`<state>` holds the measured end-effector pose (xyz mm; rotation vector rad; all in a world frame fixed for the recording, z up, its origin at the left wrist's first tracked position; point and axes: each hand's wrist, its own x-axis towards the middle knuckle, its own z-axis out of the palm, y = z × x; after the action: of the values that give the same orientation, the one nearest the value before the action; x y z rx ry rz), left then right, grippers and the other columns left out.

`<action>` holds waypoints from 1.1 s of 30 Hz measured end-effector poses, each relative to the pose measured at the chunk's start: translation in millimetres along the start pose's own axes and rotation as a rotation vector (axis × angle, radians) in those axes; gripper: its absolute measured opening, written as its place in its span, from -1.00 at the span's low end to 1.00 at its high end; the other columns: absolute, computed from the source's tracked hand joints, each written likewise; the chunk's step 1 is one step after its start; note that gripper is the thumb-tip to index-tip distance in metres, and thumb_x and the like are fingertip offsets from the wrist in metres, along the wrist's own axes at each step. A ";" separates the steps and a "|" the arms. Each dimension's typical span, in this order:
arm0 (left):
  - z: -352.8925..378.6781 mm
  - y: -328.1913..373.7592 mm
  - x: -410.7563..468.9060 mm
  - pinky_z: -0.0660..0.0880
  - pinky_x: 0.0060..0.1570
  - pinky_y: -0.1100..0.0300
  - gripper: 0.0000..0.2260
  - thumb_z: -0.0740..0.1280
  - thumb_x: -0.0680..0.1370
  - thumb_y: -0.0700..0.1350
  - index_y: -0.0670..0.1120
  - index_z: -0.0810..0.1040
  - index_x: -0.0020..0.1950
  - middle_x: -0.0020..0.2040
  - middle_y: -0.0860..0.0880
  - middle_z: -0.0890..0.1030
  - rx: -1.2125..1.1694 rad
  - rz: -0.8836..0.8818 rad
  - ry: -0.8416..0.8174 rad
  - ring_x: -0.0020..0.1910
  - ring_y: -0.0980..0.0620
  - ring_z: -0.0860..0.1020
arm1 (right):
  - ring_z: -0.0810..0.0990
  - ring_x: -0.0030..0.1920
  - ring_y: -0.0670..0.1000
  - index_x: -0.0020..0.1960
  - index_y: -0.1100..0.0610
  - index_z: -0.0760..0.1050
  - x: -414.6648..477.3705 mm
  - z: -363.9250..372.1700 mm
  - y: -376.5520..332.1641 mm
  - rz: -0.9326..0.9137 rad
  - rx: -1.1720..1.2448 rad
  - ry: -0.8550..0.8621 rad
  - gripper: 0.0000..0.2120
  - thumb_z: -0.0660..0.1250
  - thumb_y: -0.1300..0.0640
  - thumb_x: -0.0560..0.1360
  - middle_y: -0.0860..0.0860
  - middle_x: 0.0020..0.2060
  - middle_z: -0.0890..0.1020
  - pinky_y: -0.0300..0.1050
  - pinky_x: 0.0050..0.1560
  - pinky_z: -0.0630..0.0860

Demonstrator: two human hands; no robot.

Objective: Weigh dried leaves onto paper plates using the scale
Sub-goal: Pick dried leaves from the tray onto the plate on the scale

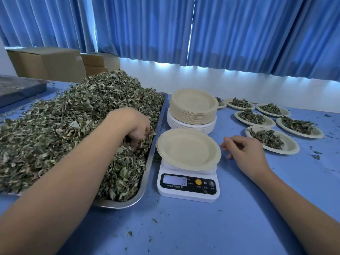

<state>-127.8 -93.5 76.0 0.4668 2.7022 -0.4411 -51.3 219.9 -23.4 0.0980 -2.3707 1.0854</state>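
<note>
A big heap of dried green leaves [55, 129] fills a steel tray [147, 173] on the left. My left hand [137, 129] digs into the heap near the tray's right edge, fingers curled down among the leaves. A white digital scale [187, 186] stands right of the tray, its display reading 0. An empty beige paper plate [187, 149] lies on the scale. My right hand [244, 153] hovers just right of that plate, fingers loosely curled, holding nothing.
A stack of paper plates [193, 111] stands behind the scale. Several plates with leaf portions [272, 139] lie at the right on the blue table [202, 227]. Cardboard boxes [47, 63] sit at the back left; blue curtains hang behind.
</note>
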 end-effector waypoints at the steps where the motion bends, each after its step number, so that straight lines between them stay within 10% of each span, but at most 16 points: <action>1: -1.1 -4.3 -2.6 0.47 -0.21 0.11 -0.68 0.56 0.41 -0.17 -0.15 0.56 0.09 -0.07 -0.02 0.57 -0.049 -0.008 0.037 -0.18 0.00 0.50 | 0.64 -0.42 -0.06 -0.21 0.06 0.67 0.4 -0.1 0.1 0.014 0.023 -0.002 -0.71 0.33 0.06 0.64 -0.14 -0.35 0.69 -0.05 -0.18 0.61; 12: -8.9 -27.9 -12.7 0.43 0.06 0.07 -0.66 0.58 0.40 -0.20 0.00 0.52 0.04 0.28 -0.08 0.50 -0.371 0.006 0.375 0.18 -0.14 0.49 | 0.63 -0.40 -0.04 -0.22 0.03 0.69 0.9 -0.5 2.1 0.013 0.074 -0.052 -0.71 0.33 0.05 0.64 -0.08 -0.33 0.70 -0.27 -0.26 0.55; 28: -10.7 -27.1 -13.5 0.31 -0.38 0.20 -0.76 0.50 0.42 -0.33 -0.06 0.57 -0.03 -0.19 0.00 0.53 -0.513 -0.111 0.606 -0.29 0.05 0.47 | 0.63 -0.38 -0.04 -0.21 0.04 0.69 0.9 -1.8 3.1 0.018 0.090 -0.066 -0.71 0.33 0.06 0.64 -0.08 -0.31 0.71 -0.28 -0.24 0.55; 33: -19.0 -26.4 -18.2 0.55 0.05 -0.04 -0.75 0.48 0.40 -0.30 -0.01 0.58 -0.04 0.05 -0.08 0.60 -0.595 -0.085 0.819 0.03 -0.15 0.56 | 0.63 -0.38 -0.07 -0.21 0.03 0.69 0.6 -1.2 5.3 0.021 0.100 -0.075 -0.72 0.34 0.06 0.64 -0.07 -0.31 0.71 -0.33 -0.24 0.54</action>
<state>-127.2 -115.0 106.3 0.4094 3.4029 0.6867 -52.7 224.5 -26.2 0.1518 -2.3880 1.2304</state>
